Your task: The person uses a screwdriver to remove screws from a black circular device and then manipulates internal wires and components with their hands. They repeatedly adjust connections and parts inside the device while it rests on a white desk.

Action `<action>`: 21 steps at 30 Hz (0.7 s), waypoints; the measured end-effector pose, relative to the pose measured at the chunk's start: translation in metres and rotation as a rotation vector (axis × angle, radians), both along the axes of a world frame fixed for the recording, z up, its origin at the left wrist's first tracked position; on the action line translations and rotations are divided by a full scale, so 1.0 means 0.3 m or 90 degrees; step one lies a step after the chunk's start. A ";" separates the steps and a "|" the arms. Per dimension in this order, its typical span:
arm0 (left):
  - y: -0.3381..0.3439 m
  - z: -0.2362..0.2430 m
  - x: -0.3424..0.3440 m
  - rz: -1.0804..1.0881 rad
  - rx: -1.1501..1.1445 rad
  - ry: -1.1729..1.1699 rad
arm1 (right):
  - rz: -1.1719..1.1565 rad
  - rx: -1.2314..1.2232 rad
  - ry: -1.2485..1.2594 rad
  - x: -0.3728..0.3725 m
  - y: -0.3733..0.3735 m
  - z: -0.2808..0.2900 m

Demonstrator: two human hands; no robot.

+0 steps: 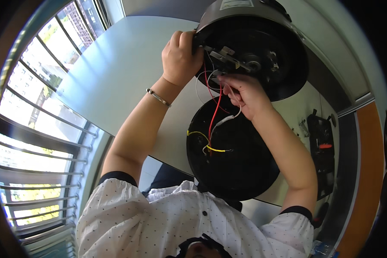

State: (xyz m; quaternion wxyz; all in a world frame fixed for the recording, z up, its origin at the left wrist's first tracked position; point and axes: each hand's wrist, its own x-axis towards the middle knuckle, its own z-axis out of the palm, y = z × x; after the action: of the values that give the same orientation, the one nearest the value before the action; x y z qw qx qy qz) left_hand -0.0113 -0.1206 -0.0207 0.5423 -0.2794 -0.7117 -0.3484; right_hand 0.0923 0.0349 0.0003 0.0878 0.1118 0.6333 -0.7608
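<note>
A round appliance body [288,64], which looks like an electric cooker, lies tipped on its side with its black underside facing me. Metal brackets [224,56] show inside it. My left hand [179,60] is closed around the left edge of its rim. Below the opening, my right hand [247,94] pinches a white wire [240,107] close to the brackets; the exact grip is partly hidden by the fingers. A round black bottom cover [241,167] sits nearer me, joined by the white wire, a red wire [215,114] and a yellow wire [217,150].
Both parts are on a pale table [129,69] with a curved edge. To the right lies an open black tool case [320,142] with a red item in it, and small metal pieces [303,128] beside it. A barred window [43,107] is at the left.
</note>
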 end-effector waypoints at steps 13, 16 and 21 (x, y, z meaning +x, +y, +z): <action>-0.012 -0.001 -0.001 -0.014 0.005 -0.029 | -0.014 0.409 0.343 0.098 -0.052 0.049; -0.015 0.001 -0.002 -0.022 0.010 -0.029 | -0.004 0.512 0.371 0.101 -0.067 0.058; -0.012 -0.001 -0.003 -0.032 0.010 -0.037 | -0.004 0.474 0.323 0.074 -0.094 0.043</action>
State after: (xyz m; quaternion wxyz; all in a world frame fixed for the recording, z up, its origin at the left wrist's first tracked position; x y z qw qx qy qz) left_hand -0.0121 -0.1242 -0.0209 0.5144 -0.2826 -0.7173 -0.3755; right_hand 0.1145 0.0067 0.0132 -0.1188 -0.0520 0.8648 -0.4850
